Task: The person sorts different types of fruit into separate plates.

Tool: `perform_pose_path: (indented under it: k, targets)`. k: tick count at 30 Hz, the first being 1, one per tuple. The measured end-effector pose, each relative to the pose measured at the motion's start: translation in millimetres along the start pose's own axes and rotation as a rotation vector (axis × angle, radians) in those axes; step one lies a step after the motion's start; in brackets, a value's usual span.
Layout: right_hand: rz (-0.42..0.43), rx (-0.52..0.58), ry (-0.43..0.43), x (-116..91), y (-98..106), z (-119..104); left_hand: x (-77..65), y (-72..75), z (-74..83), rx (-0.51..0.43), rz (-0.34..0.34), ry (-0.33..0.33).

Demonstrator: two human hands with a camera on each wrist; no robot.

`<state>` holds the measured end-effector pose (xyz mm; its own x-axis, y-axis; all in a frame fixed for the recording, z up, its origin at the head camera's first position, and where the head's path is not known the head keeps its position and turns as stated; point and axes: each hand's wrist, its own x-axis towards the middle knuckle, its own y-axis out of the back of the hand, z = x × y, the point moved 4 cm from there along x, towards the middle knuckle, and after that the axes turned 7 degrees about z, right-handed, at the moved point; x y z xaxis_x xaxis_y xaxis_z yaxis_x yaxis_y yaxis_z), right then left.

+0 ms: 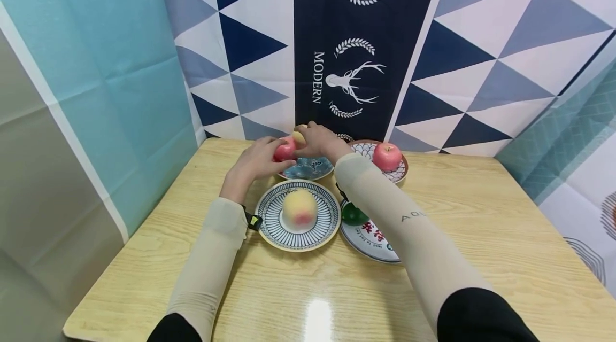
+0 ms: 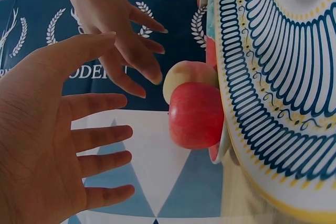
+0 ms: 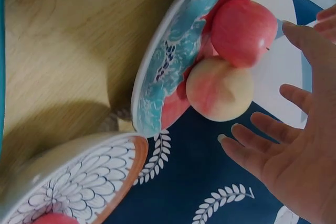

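Note:
At the back of the table a blue-green plate (image 1: 310, 170) holds a red apple (image 1: 284, 150) and a peach (image 1: 300, 137) side by side. My left hand (image 1: 257, 159) reaches in beside the apple, its fingers spread apart in the left wrist view. From the other side comes my right hand (image 1: 320, 141), near the peach; in the right wrist view its fingers are extended with a gap between them and the fruit. Both palms face the two fruits, and neither hand grips anything.
In front, a blue-striped plate (image 1: 269, 228) carries another peach (image 1: 299, 207). A brown-rimmed plate (image 1: 403, 170) with a red apple (image 1: 387, 156) stands at back right. My right sleeve partly covers a white plate (image 1: 368, 246) with a green fruit (image 1: 353, 215).

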<state>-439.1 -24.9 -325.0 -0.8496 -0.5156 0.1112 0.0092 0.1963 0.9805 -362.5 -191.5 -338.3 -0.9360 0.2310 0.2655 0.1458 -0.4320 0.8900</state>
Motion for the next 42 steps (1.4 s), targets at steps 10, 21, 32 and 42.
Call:
perform_pose_path:
  k: [10, 21, 32, 42]
  targets:
    - [-0.019, 0.003, 0.031, 7.7, -10.2, -8.1, 1.9, 0.5, 3.4, 0.003, -0.009, -0.019]
    - [-0.019, 0.039, 0.046, 18.4, -22.2, -16.9, 2.4, 3.4, 3.1, 0.038, 0.001, -0.036]
    - [-0.047, -0.007, 0.085, 25.5, -32.5, -21.0, 2.7, 1.4, 1.3, 0.033, -0.013, -0.015]
    - [-0.067, -0.008, 0.080, 29.1, -43.6, -25.4, -0.4, -1.6, -0.4, 0.030, -0.033, -0.006]
